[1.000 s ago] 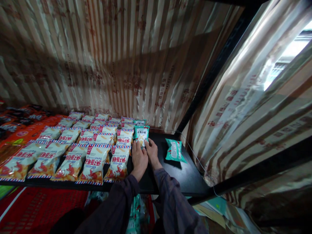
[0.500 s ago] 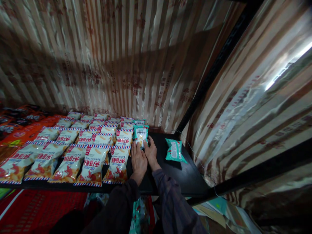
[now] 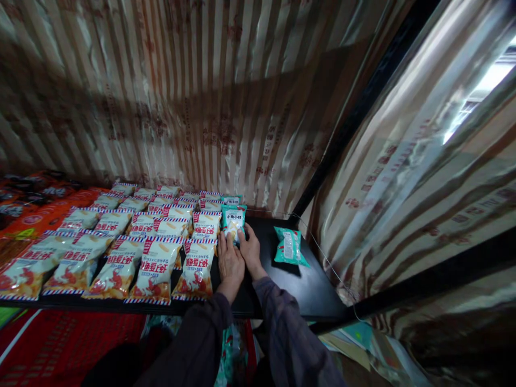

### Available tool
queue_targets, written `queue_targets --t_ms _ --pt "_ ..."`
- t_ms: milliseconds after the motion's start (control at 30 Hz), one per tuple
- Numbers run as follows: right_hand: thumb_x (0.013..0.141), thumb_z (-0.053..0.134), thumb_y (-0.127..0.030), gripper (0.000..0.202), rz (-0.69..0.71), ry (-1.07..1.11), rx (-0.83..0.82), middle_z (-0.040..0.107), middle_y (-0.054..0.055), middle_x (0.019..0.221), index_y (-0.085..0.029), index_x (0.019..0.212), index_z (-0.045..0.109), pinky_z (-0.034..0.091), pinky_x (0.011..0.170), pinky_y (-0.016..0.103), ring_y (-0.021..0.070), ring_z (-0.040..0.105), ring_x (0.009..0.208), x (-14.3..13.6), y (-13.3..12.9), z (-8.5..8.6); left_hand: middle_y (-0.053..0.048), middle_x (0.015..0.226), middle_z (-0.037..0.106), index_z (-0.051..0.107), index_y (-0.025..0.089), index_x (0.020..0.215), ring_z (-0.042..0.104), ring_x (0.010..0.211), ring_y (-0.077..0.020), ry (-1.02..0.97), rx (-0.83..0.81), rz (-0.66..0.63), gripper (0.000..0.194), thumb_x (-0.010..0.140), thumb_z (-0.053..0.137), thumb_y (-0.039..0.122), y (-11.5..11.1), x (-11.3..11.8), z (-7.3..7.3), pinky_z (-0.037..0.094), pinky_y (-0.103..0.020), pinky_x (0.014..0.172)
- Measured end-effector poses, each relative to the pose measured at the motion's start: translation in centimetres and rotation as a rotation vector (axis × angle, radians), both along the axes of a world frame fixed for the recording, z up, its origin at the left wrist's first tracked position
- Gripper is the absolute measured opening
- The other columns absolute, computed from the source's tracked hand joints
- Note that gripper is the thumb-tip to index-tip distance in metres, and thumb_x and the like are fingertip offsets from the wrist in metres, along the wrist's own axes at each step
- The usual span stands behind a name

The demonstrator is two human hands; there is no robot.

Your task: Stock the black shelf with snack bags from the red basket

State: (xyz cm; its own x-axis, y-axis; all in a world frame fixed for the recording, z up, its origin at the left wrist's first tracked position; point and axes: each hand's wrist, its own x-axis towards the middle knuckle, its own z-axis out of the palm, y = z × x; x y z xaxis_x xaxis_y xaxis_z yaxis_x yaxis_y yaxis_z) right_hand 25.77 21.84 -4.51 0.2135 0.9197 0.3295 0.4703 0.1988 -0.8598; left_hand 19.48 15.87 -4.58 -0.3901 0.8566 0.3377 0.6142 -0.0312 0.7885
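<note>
A green snack bag (image 3: 234,219) leans upright at the end of a row on the black shelf, its printed front facing me. My left hand (image 3: 231,262) lies over its lower left part, fingers stretched forward against it. Along the bag's lower right side my right hand (image 3: 250,248) is curled, thumb on the front. Between them the two hands hold the bag, and its bottom is hidden. Another green bag (image 3: 231,200) stands right behind it. To the left, beside my left hand, is a white-and-orange snack bag (image 3: 195,269) with a striped edge.
Several rows of white-and-orange bags (image 3: 116,263) fill the shelf's left part, with orange packs (image 3: 44,215) beyond. A lone green bag (image 3: 289,246) lies on the black shelf (image 3: 310,293) at right. A dark post (image 3: 342,140) and thin wire (image 3: 322,250) border the right end.
My hands stay at the same green bag, with only a slight shift of the fingers. The view has tilted a little; the other bags keep their places.
</note>
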Motion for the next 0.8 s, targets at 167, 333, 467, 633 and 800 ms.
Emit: queue_targets --t_ms 167,333,467,633,800 --pt "0.082 0.05 -0.042 0.054 0.004 0.023 0.014 0.063 0.013 0.118 -0.014 0.127 0.051 0.046 0.092 0.037 0.023 0.061 0.104 0.08 -0.29 -0.47 -0.022 0.145 0.033 0.043 0.005 0.132 0.026 0.137 -0.0287 0.026 -0.007 0.007 0.05 0.083 0.037 0.011 0.08 0.08 -0.21 0.026 -0.045 0.111" --pt "0.082 0.05 -0.039 0.048 0.001 0.03 0.02 0.064 0.011 0.116 -0.016 0.123 0.055 0.047 0.09 0.035 0.0214 0.061 0.102 0.09 -0.62 -0.39 -0.019 0.146 0.034 0.044 0.007 0.132 0.026 0.138 -0.0274 0.047 0.005 -0.015 0.049 0.084 0.036 0.011 0.26 0.01 -0.51 0.024 -0.044 0.113" --pt "0.082 0.049 -0.038 0.046 0.005 0.009 0.019 0.064 0.013 0.116 -0.014 0.121 0.056 0.047 0.091 0.035 0.022 0.061 0.102 0.1 -0.77 -0.14 -0.018 0.147 0.032 0.042 0.007 0.134 0.024 0.139 -0.0259 0.053 -0.006 -0.02 0.051 0.083 0.037 0.01 0.36 -0.05 -0.52 0.024 -0.042 0.113" --pt "0.083 0.048 -0.038 0.046 0.01 -0.01 0.017 0.063 0.012 0.118 -0.015 0.123 0.055 0.046 0.093 0.035 0.0219 0.06 0.105 0.05 -0.81 -0.08 -0.019 0.147 0.032 0.041 0.005 0.134 0.023 0.139 -0.0269 0.073 -0.044 -0.032 0.051 0.084 0.036 0.011 0.35 -0.12 -0.4 0.023 -0.042 0.114" --pt "0.084 0.048 -0.039 0.046 0.008 -0.04 -0.01 0.063 0.011 0.12 -0.017 0.123 0.055 0.044 0.095 0.036 0.0221 0.06 0.106 0.08 -0.75 -0.17 -0.017 0.147 0.033 0.041 0.008 0.135 0.024 0.138 -0.0253 0.058 -0.042 -0.016 0.051 0.084 0.037 0.012 0.42 -0.12 -0.54 0.024 -0.042 0.113"
